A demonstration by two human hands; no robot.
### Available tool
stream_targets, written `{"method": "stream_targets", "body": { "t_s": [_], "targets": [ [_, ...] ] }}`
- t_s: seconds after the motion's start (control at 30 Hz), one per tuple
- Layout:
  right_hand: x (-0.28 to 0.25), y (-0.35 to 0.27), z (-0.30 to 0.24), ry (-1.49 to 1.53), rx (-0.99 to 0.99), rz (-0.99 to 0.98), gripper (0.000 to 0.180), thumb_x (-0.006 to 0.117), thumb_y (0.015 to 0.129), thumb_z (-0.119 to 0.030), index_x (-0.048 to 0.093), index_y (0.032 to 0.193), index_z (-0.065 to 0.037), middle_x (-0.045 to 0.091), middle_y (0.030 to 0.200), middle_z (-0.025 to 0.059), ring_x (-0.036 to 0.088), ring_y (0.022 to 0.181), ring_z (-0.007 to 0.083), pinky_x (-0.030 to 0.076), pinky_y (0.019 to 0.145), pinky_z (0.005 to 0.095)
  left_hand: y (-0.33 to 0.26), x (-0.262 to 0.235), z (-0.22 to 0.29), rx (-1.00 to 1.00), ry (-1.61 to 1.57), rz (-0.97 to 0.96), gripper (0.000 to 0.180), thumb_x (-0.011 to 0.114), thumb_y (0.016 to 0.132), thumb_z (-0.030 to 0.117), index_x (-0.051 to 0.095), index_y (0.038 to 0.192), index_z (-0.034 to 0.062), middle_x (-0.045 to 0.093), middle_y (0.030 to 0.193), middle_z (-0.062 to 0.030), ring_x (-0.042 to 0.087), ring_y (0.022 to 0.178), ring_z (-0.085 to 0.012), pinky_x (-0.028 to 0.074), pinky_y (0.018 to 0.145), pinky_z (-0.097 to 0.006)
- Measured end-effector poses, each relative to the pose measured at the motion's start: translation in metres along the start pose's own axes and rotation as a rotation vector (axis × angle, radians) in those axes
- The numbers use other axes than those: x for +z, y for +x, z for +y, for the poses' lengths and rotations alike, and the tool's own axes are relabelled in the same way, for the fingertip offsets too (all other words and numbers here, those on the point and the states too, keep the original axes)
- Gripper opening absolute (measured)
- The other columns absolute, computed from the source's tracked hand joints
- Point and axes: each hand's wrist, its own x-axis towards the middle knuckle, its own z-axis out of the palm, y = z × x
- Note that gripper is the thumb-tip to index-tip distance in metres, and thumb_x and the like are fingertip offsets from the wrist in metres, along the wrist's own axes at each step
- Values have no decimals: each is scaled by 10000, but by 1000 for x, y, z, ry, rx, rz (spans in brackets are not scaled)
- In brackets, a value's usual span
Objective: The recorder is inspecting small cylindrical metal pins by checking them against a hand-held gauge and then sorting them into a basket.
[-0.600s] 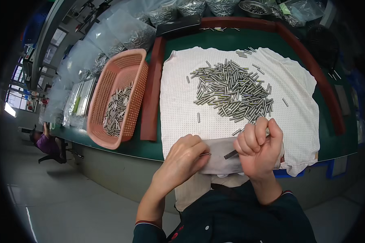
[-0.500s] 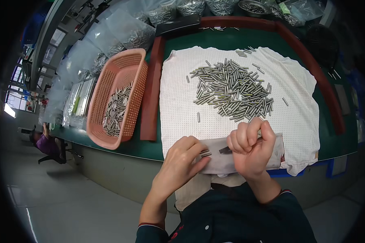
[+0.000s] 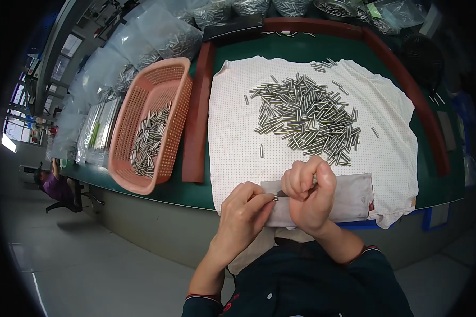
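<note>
One slim metal pin (image 3: pixel 275 198) shows at the tips of the person's left hand (image 3: pixel 241 214), its thumb and forefinger pinched together on it, so the pin pokes out to the right, toward the other hand. Just beside it, the right hand (image 3: pixel 311 198) is curled into a fist round a narrow dark tool (image 3: pixel 282 194), whose tip reaches left, close to the pin; whether they touch I can't tell. Both hands are over a grey cloth (image 3: pixel 351 195) at the table's near edge. Farther off, beyond the right hand, a heap of metal pins (image 3: pixel 301 113) spreads over a white dotted cloth (image 3: pixel 232 127), with a lone pin (image 3: pixel 261 151) near its left side. Left of a red-brown rail (image 3: pixel 195 121), a pink basket (image 3: pixel 177 127) holds more pins (image 3: pixel 149 145).
</note>
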Motion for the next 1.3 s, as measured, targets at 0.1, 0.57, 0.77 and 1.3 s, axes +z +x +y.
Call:
{"method": "stream_targets", "body": {
  "t_s": [0.1, 0.57, 0.77, 1.3],
  "targets": [
    [0, 1, 1, 26, 17, 12, 324, 297, 896, -214, 336, 616, -57, 301, 497, 3, 218, 427, 62, 200, 401, 220, 0, 1, -1, -19, -10, -3, 159, 645, 627, -19, 588, 773, 9, 500, 711, -81, 507, 641, -236, 412, 549, -322],
    [9, -5, 9, -402, -120, -207, 385, 332, 905, -300, 324, 598, -68, 278, 483, 0, 208, 426, 82, 204, 403, 255, 1, 0, -7, -16, -61, 1, 133, 643, 629, -21, 598, 748, 18, 440, 615, -72, 467, 552, -226, 374, 472, -326],
    [9, 0, 3, -225, 42, -32, 370, 280, 906, -258, 308, 582, -82, 264, 469, 0, 183, 415, 87, 196, 420, 255, -2, 6, -8, -28, -41, 25, 125, 638, 629, -25, 585, 733, 22, 444, 620, -80, 472, 559, -236, 382, 483, -331],
    [-2, 0, -7, -9, 96, 68, 393, 240, 916, -317, 292, 583, -114, 239, 446, -24, 137, 378, 73, 163, 396, 236, -2, 6, -4, -13, -12, 54, 132, 644, 617, -28, 576, 717, 25, 443, 620, -78, 470, 557, -234, 377, 483, -332]
  ]
}}
